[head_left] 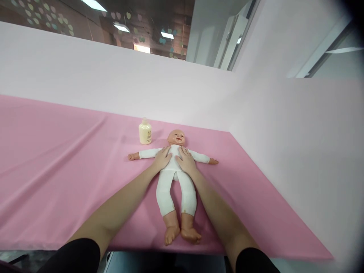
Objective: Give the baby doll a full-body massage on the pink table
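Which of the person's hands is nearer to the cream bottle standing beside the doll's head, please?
Left. The left hand rests on the doll below the bottle; the right hand lies farther across its chest.

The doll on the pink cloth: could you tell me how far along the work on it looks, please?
Done: the doll lies face up on the cloth, arms spread, dressed in a white suit. In hand: the left hand and right hand rest flat on its chest. Left: the bottle beside its head stands untouched, so any lotion step looks not yet begun.
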Available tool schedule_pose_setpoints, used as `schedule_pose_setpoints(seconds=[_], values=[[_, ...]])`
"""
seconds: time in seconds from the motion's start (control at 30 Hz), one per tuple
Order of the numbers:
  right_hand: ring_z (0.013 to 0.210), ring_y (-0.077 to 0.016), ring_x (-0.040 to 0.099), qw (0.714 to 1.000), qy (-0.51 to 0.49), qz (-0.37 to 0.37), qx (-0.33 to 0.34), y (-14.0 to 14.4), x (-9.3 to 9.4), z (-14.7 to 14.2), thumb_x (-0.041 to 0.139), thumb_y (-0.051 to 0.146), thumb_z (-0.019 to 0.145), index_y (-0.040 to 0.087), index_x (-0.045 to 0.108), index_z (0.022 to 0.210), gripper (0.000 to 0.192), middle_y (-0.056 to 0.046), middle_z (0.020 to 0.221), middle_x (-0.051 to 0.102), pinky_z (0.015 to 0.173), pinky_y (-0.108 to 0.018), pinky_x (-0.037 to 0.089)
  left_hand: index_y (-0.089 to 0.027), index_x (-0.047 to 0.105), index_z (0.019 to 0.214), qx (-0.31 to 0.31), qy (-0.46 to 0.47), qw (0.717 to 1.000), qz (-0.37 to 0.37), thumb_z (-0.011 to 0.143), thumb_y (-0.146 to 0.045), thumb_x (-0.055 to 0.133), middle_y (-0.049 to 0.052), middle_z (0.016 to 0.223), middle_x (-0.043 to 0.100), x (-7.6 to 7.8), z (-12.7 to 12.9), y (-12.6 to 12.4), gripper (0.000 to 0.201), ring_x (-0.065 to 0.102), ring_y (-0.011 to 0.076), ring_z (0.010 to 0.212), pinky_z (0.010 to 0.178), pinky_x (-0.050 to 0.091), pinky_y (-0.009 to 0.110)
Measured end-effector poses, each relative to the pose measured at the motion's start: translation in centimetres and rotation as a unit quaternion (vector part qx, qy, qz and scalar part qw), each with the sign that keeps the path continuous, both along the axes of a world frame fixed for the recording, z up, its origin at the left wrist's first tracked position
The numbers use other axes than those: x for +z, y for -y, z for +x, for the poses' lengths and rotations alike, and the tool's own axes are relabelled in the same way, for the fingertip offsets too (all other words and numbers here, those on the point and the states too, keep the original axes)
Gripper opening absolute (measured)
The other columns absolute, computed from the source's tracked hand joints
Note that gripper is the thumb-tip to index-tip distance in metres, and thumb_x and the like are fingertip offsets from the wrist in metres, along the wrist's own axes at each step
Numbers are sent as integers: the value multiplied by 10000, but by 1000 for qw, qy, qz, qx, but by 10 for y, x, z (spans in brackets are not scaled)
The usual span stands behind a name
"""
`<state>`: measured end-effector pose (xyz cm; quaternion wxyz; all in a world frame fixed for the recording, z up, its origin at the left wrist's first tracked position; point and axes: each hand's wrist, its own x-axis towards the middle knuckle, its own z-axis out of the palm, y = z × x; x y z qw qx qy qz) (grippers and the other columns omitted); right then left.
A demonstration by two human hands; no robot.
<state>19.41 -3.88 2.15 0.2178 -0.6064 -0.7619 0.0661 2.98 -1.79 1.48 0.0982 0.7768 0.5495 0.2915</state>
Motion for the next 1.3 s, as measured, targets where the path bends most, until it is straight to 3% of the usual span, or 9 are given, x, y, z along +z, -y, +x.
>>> schedule_pose_setpoints(seconds=[0.1,0.2,0.4,0.57,0.77,1.3], values=[[1357,-250,277,999,-7,-5,-50,-7,-6,18,304,444,920,153,280,1414,574,-112,1474,313,1095,-406,209,-127,420,1328,27,-44,999,-11,937,-338,271,87,1393,444,-3,-12,-5,469,395,211,1294,1086,291,345],[1308,-251,349,995,41,6,-89,-9,-9,47,277,403,933,138,420,1327,496,-118,1396,433,1082,-394,215,-142,441,1310,26,-71,997,0,937,-341,258,77,1382,460,-1,-21,-6,460,400,209,1284,1072,288,350],[1334,-290,288,990,54,26,-129,-2,-7,89,291,337,929,100,472,1272,455,-133,1357,473,1102,-457,113,-151,591,1103,94,-128,987,32,896,-312,322,122,1143,620,7,-52,-4,376,518,282,1089,971,300,445],[1345,-302,261,986,71,45,-146,-1,-11,85,278,330,933,96,464,1286,462,-126,1371,462,1097,-497,76,-115,595,1059,136,-162,976,56,897,-306,307,155,1041,623,2,-53,-3,381,519,313,1006,893,305,462],[1272,-288,361,986,69,75,-133,-5,-17,86,293,331,931,162,538,1202,403,-82,1281,552,1081,-487,130,-125,578,1071,110,-205,969,83,918,-304,301,144,1066,595,-4,-33,-3,364,489,304,1007,902,280,457],[1145,-238,452,988,39,92,-120,-6,-16,84,319,310,914,215,573,1103,331,-67,1156,621,1056,-489,160,-135,576,1056,116,-211,967,88,925,-302,290,138,1058,594,-6,-33,-6,356,485,301,980,860,287,447]])
